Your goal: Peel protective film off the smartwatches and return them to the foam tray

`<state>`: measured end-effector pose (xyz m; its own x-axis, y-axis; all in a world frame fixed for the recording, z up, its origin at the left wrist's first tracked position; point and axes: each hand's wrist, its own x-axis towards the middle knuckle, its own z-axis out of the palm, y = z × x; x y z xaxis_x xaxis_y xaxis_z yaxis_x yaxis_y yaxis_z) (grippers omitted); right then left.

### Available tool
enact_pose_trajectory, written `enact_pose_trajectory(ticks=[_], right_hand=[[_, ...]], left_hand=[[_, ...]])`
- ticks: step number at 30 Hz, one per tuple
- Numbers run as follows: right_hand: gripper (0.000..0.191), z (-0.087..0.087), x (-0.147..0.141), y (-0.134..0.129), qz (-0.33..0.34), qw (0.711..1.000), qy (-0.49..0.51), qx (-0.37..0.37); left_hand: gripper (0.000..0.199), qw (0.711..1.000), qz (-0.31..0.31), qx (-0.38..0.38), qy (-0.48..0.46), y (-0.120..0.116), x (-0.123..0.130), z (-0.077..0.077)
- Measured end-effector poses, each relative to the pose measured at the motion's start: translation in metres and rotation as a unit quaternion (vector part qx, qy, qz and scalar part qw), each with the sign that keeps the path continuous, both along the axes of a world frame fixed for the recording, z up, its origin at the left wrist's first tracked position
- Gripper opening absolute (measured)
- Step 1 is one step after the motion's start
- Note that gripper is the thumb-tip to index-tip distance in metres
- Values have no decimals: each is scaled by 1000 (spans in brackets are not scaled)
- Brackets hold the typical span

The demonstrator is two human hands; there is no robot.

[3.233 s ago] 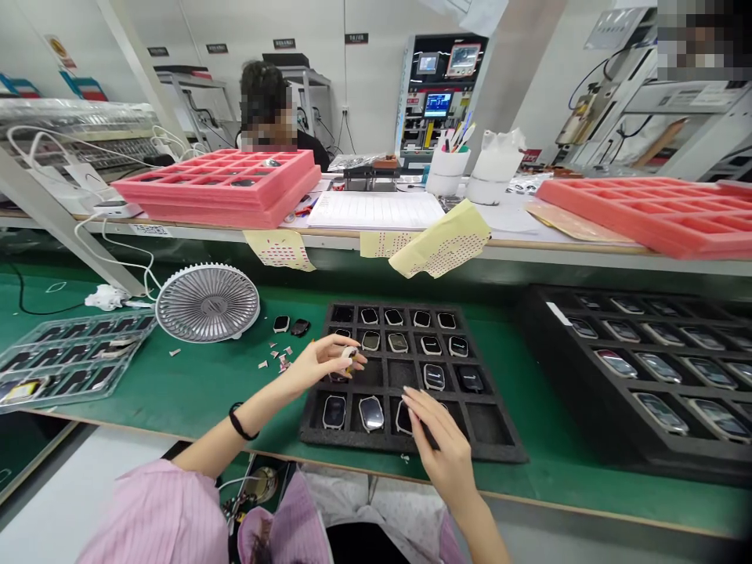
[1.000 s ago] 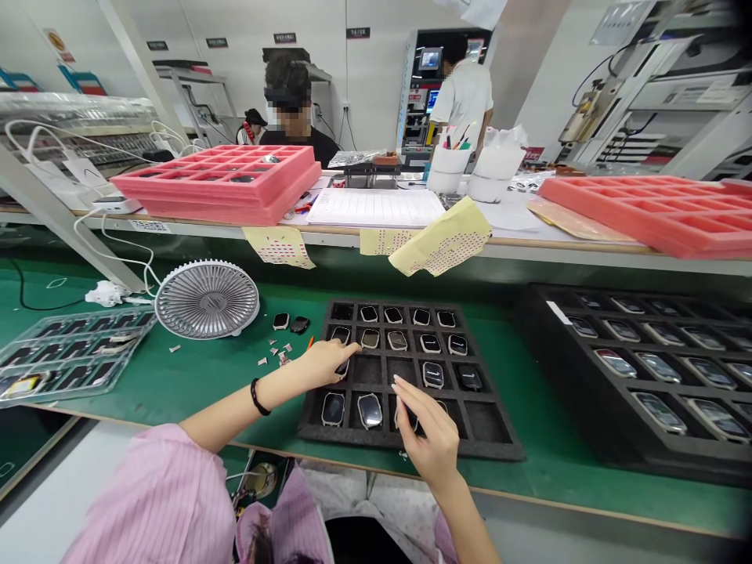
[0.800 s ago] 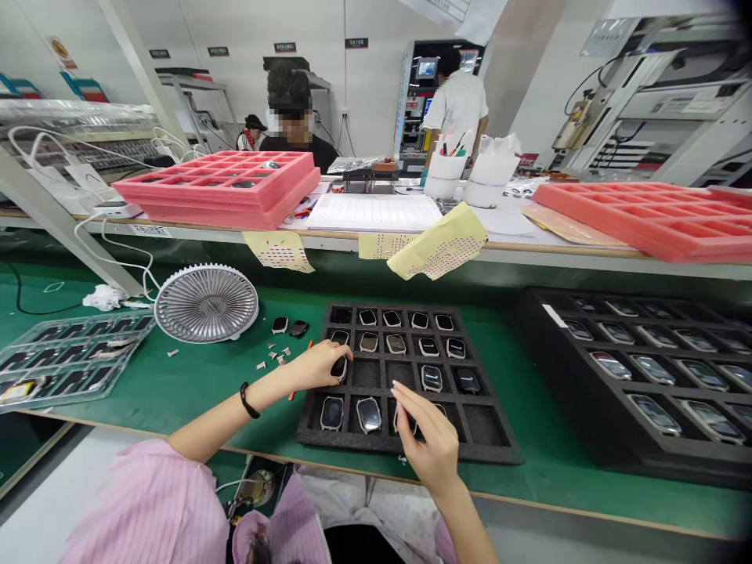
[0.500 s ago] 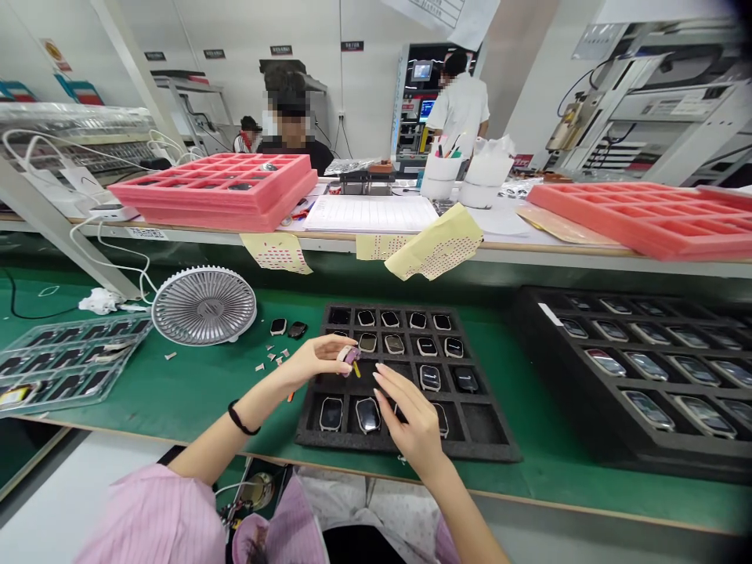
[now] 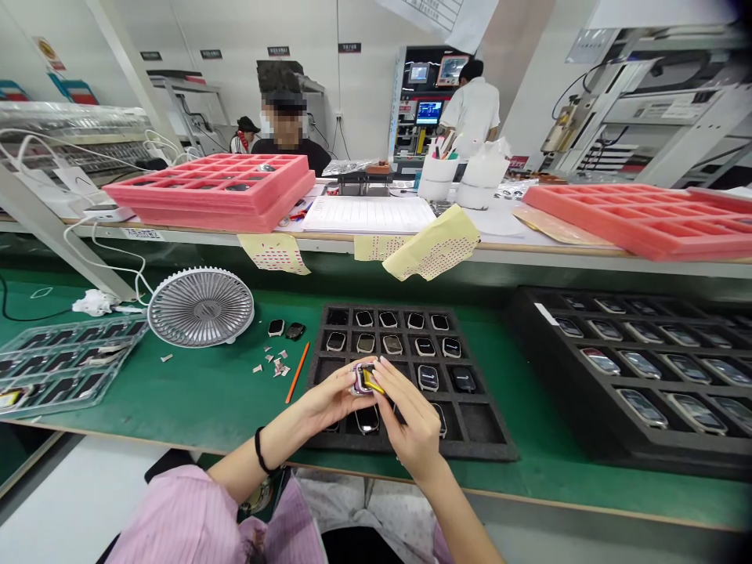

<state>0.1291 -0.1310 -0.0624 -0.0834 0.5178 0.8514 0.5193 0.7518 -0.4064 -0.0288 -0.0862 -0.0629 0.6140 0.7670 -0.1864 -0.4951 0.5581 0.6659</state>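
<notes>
- Just above the middle of a black foam tray (image 5: 487, 442), a purple-edged smartwatch case (image 5: 359, 379) is held in the air between both hands, with a yellow tab (image 5: 374, 382) showing on its face.
- The left hand (image 5: 332, 399) is curled and closes around the case's left side, pinching it against the thumb.
- The right hand (image 5: 411, 415) has its fingers pressed close together and pinches the case's right side, with the fingertips (image 5: 385, 368) coming down at the yellow tab; whether they touch the tab is hidden.
- Both hands sit close together over the tray, and their wrists angle in from the front edge of the green bench mat (image 5: 176, 407).
- The tray's cells hold rows of watch cases (image 5: 427, 378), and the hands cover part of its lower left corner.
- Past the tray's left edge, an orange stick (image 5: 297, 372) lies just beside small paper scraps (image 5: 271, 364) on the mat.
- Beyond them are two black watch cases (image 5: 285, 330), then a grey desk fan (image 5: 200, 307) and a clear plastic tray (image 5: 64, 364).
- A strip of green mat separates the black tray from a second, larger black tray (image 5: 623, 376) on the right.
</notes>
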Motion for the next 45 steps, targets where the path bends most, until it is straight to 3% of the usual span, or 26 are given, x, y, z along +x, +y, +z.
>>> enact_pose_trajectory(ticks=[7,17,21,27,35,45], right_hand=[[49,9,2,0,-28,999,-34,32],[55,10,13,0,-6,993,-102,65],[52,11,20,5,14,991,-113,69],[51,16,22,8,23,992,-121,23],[53,22,13,-8,15,987,-151,-49],[52,29,22,-7,47,973,-205,-92]], left_hand=[[51,998,44,29,44,-6,6,4],[46,992,74,63,86,-3,1,13],[45,995,53,46,71,-4,2,10],[45,1000,28,-2,7,-12,8,4],[38,999,43,-24,6,-21,12,1],[24,996,52,-76,-4,-25,12,-4]])
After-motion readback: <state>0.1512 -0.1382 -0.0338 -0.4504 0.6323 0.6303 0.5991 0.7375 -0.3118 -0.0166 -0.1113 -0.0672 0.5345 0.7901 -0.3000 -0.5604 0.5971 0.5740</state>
